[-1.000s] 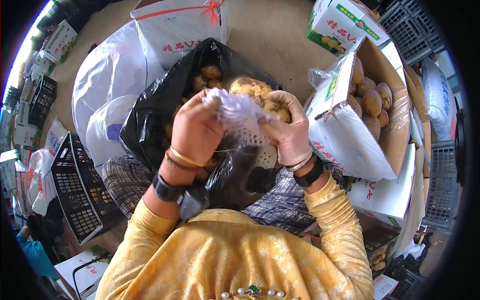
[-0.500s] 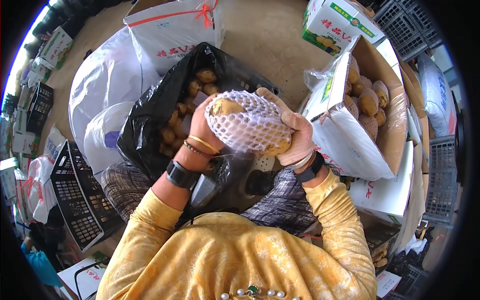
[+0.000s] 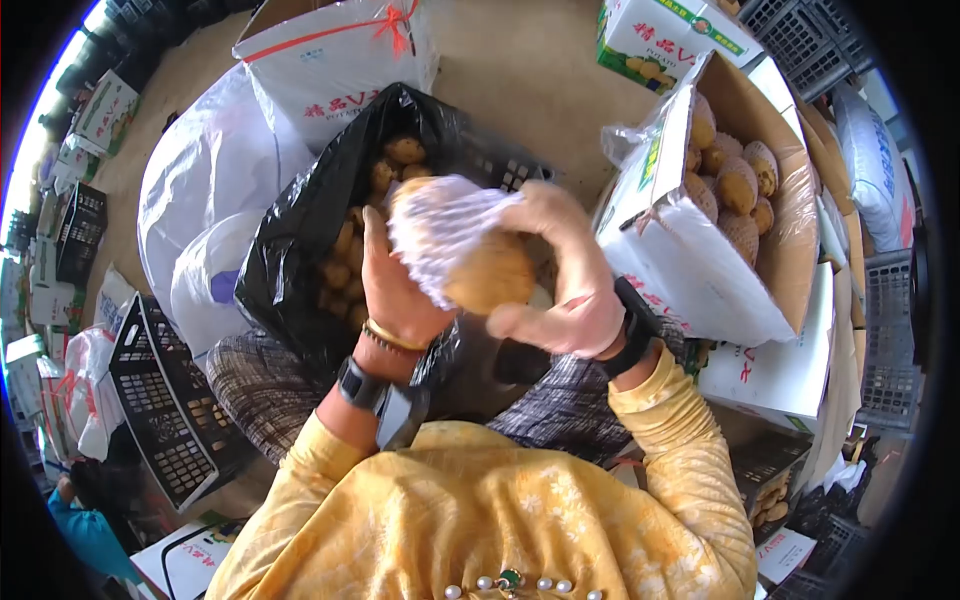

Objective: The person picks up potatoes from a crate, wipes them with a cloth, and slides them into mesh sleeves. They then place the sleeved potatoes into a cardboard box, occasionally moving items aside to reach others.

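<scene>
A large potato (image 3: 492, 274) is between my two hands, with a white foam net sleeve (image 3: 440, 228) over its left part; both are smeared by motion. The potato's lower right end is bare. My left hand (image 3: 402, 292) supports the sleeved side from the left, its fingers partly hidden behind it. From the right, my right hand (image 3: 572, 272) curves round the bare end, fingers at the sleeve's upper edge and thumb below. Under them sits a crate lined with a black plastic bag (image 3: 285, 250), holding several loose potatoes (image 3: 405, 150).
On the right, a tilted open carton (image 3: 690, 265) holds several net-sleeved potatoes (image 3: 738, 187). A white carton with red ribbon (image 3: 335, 65) stands at the back. White foam bags (image 3: 205, 165) lie left of the black bag, and a black plastic crate (image 3: 160, 400) stands at lower left.
The potato has shifted left and turned, showing more bare skin at its lower right. My right hand has moved left and opened wider round that end; my left fingers now point more upward.
</scene>
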{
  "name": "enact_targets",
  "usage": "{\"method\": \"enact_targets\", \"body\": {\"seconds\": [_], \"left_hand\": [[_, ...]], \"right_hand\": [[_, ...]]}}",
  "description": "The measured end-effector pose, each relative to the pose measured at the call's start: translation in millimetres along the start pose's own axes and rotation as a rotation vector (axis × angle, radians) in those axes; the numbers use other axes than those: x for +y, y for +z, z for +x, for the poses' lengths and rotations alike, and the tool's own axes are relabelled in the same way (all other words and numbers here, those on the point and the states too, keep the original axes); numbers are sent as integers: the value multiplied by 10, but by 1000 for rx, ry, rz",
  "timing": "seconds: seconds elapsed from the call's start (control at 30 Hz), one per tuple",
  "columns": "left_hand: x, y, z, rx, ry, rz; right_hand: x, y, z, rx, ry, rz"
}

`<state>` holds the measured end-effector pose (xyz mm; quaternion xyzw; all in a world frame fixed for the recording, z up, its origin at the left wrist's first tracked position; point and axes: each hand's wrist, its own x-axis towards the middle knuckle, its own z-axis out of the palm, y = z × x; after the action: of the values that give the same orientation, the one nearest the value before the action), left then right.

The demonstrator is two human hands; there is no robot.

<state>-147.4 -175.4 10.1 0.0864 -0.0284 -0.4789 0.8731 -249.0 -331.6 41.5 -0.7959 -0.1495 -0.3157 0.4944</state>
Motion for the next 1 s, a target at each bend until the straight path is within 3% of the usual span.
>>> {"method": "enact_targets", "body": {"seconds": [0.03,0.07,0.13,0.27,0.33,0.4,0.47,0.53,0.6,0.67,0.73,0.8,0.83,0.93,1.0], "left_hand": [[52,-166,-28,23,46,-57],[100,-298,-51,-144,-4,-145],[109,-320,-33,-4,-74,-447],[213,-279,-72,-60,38,-138],[217,-227,-99,-137,87,45],[209,-202,-140,-193,88,24],[151,-233,-130,354,262,236],[-1,-221,-85,253,268,356],[-62,-144,-82,243,221,350],[-5,-68,-42,11,141,430],[43,69,29,98,316,762],[215,122,141,-16,233,641],[378,72,177,-23,193,658],[756,-91,91,-10,142,836],[979,-342,-16,-74,182,1110]], "right_hand": [[54,24,-40,62,97,154],[107,47,-79,140,184,313],[139,31,-59,205,337,360],[98,193,-88,75,571,575],[38,237,-83,0,529,470],[12,264,-81,-41,415,334],[71,394,-115,-111,274,278],[-65,414,-117,-87,320,-75],[25,450,-223,44,452,85],[-100,381,-213,65,564,192],[-72,383,-178,154,623,772],[-189,136,-98,292,756,1183],[-339,-98,3,336,731,1217],[-463,-924,291,448,526,971],[-493,-1580,522,514,339,601]]}}
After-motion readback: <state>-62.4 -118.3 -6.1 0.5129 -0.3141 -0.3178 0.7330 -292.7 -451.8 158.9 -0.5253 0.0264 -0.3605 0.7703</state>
